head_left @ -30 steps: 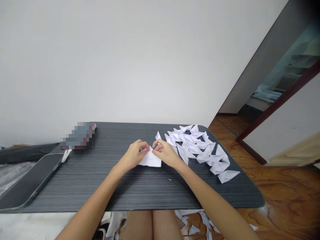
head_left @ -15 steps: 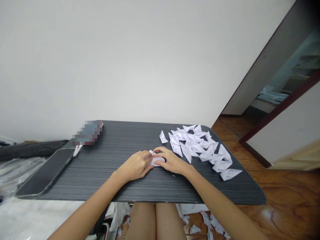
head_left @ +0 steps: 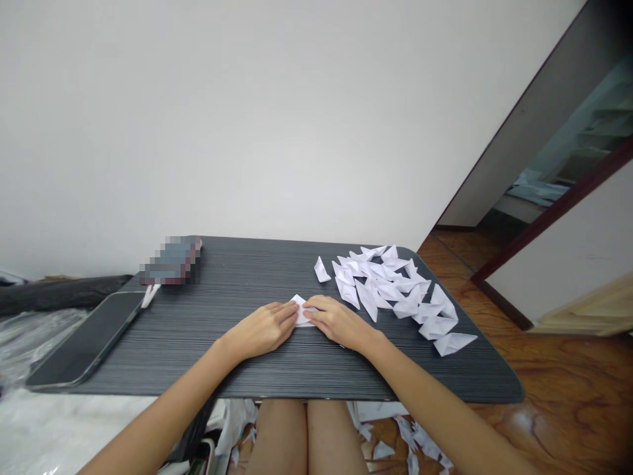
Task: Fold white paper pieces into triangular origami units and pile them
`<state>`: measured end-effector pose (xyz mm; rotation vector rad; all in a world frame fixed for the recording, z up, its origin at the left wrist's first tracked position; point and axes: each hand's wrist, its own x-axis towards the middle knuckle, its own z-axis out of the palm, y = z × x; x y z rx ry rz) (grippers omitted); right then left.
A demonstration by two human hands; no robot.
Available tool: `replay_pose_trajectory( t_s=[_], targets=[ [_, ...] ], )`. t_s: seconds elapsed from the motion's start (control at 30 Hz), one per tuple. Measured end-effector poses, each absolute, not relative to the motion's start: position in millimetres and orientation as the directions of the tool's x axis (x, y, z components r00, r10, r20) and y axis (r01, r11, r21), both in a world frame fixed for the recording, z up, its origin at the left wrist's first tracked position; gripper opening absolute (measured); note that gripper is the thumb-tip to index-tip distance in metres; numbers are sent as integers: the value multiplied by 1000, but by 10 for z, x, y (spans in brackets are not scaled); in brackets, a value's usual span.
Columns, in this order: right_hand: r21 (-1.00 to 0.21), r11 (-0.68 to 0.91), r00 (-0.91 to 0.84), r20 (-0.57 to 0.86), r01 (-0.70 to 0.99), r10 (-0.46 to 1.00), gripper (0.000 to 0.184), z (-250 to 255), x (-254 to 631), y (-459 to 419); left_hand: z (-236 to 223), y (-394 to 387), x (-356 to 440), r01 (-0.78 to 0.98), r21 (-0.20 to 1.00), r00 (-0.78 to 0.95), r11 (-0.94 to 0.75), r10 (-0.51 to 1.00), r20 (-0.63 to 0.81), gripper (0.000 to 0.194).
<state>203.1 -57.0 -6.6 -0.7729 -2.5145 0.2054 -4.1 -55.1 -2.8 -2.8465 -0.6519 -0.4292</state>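
Note:
A small folded piece of white paper (head_left: 301, 310) lies on the dark striped table (head_left: 277, 369) between my hands. My left hand (head_left: 264, 328) lies flat on the table with its fingers stretched out, the fingertips pressing on the paper's left side. My right hand (head_left: 336, 321) also lies flat, fingers together, pressing the paper's right side. Most of the paper is hidden under my fingers. Just to the right of my right hand lies a spread of several folded white paper shapes (head_left: 395, 293).
A phone (head_left: 86, 343) lies screen up at the table's left end, with a blurred dark object (head_left: 171, 262) and a white cable behind it. Paper scraps (head_left: 395, 439) litter the wooden floor under the table. A doorway opens at the right.
A second ago my hands pinched a larger sheet lifted above the table. Now the paper is folded smaller and both hands press it flat on the table.

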Motion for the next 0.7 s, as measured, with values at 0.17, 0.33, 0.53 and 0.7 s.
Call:
replay_pose_trajectory(
  t_s=[0.17,0.33,0.53,0.7],
  targets=[
    [-299,829,-707,433,472,559,25,-44,2013,-613,4,-580,-92,463,-100,859,-881,418,296,26],
    [-282,840,-710,449,464,543,25,-51,1998,-613,108,-602,-11,509,-60,834,-859,475,282,25],
    [-380,813,-650,490,441,581,24,-74,1978,-618,83,-625,9,551,54,782,-833,538,313,26],
    [-549,714,-532,483,434,695,19,-109,1976,-613,33,-623,-36,555,263,709,-789,614,346,23]
  ],
)
